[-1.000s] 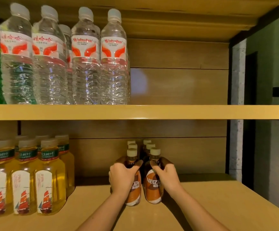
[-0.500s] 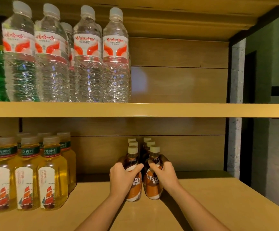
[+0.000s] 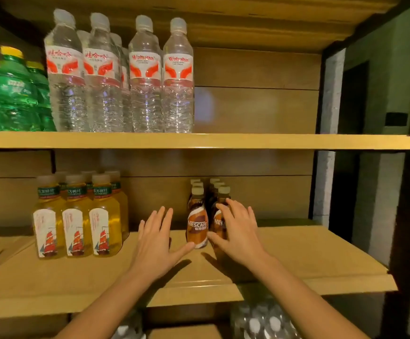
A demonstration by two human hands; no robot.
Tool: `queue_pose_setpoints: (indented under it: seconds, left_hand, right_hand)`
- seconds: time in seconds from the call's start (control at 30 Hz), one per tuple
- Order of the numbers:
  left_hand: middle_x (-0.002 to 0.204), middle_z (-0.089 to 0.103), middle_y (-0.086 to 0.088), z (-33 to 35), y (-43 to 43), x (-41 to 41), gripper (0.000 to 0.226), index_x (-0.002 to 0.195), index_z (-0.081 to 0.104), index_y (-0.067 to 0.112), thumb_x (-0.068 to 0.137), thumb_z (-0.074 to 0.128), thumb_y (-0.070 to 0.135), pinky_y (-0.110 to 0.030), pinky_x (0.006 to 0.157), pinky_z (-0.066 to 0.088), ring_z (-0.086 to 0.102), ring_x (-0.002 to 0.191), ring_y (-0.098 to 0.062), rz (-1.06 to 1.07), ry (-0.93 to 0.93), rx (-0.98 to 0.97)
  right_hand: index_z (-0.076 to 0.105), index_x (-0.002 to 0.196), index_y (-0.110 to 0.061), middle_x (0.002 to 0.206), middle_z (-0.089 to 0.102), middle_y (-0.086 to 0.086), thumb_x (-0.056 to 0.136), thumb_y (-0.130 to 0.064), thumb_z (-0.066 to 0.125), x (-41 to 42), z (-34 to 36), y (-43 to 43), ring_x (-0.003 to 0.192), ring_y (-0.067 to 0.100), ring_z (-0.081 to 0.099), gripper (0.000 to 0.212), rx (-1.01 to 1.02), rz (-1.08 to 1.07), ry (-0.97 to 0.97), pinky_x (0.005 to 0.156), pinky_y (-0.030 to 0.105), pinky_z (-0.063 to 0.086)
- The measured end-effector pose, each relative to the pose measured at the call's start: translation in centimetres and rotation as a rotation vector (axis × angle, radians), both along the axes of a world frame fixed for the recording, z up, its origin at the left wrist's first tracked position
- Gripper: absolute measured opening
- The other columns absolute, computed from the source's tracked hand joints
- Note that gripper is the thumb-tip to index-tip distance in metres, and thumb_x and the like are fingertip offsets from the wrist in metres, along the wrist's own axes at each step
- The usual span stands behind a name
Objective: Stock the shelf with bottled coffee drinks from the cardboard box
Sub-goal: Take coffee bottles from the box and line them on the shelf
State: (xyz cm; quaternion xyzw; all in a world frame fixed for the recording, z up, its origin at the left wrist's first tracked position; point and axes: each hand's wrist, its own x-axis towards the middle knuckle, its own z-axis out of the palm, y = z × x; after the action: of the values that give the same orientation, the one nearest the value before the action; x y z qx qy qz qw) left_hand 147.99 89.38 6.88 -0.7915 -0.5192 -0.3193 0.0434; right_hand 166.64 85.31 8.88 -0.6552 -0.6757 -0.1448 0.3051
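Two rows of brown Nescafe coffee bottles stand upright on the lower wooden shelf [image 3: 284, 253]. The front left coffee bottle [image 3: 197, 226] shows its full label. The front right coffee bottle [image 3: 220, 217] is partly hidden behind my right hand [image 3: 235, 231]. My left hand [image 3: 157, 241] is spread flat just left of the bottles, its thumb tip close to the left bottle's base. My right hand has straight, spread fingers in front of the right bottle. Neither hand holds anything. The cardboard box is out of view.
Yellow tea bottles [image 3: 76, 221] stand at the left of the lower shelf. Clear water bottles [image 3: 125, 77] and green bottles [image 3: 10, 91] fill the upper shelf [image 3: 272, 141]. More capped bottles [image 3: 265, 321] sit below. A dark frame post [image 3: 319, 187] bounds the right.
Both hands have let go of the two front coffee bottles and drawn back with fingers spread. The bottles stay upright on the shelf. The camera view has pulled back.
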Motion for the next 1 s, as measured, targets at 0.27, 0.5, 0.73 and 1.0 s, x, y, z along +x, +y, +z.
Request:
queue_pose_setpoints:
  seconds: [0.27, 0.5, 0.73, 1.0]
  left_hand:
    - [0.159, 0.006, -0.005, -1.4, -4.2, -3.9, 0.088, 0.149, 0.012, 0.019, 0.082, 0.040, 0.067, -0.045, 0.118, 0.003, 0.002, 0.147, -0.024, 0.004, 0.141, -0.038]
    - [0.158, 0.014, -0.009, -4.4, -8.4, -6.8, 0.086, 0.149, 0.015, 0.015, 0.084, 0.040, 0.065, -0.044, 0.118, 0.006, 0.011, 0.146, -0.025, -0.064, 0.165, -0.054]
    - [0.156, 0.021, -0.006, -11.0, -13.3, -7.7, 0.080, 0.147, 0.022, 0.015, 0.085, 0.047, 0.058, -0.043, 0.120, 0.013, 0.018, 0.144, -0.024, -0.207, 0.087, -0.071]
    - [0.141, 0.047, -0.012, -21.6, -16.2, -8.1, 0.078, 0.139, 0.039, 0.009, 0.078, 0.065, 0.050, -0.037, 0.103, 0.041, 0.050, 0.125, -0.030, -0.275, 0.169, -0.300]
  right_hand:
    - [0.017, 0.147, -0.022, 0.158, 0.016, 0.007, 0.083, -0.055, 0.055, -3.5, -0.9, -4.0, 0.146, 0.026, 0.012, 0.082, -0.186, -0.013, -0.095, 0.117, 0.050, -0.001]
    - [0.026, 0.143, -0.019, 0.155, 0.024, 0.008, 0.082, -0.055, 0.057, -6.0, -3.5, -8.1, 0.144, 0.028, 0.020, 0.078, -0.200, 0.010, -0.128, 0.117, 0.050, 0.012]
    - [0.028, 0.144, -0.021, 0.154, 0.025, 0.007, 0.085, -0.049, 0.056, -8.1, -10.8, -13.3, 0.144, 0.024, 0.019, 0.071, -0.220, 0.107, -0.140, 0.118, 0.049, 0.009]
    - [0.028, 0.143, -0.019, 0.153, 0.027, 0.006, 0.086, -0.041, 0.058, -8.9, -21.8, -15.3, 0.142, 0.024, 0.022, 0.068, -0.498, 0.193, -0.076, 0.118, 0.049, 0.010]
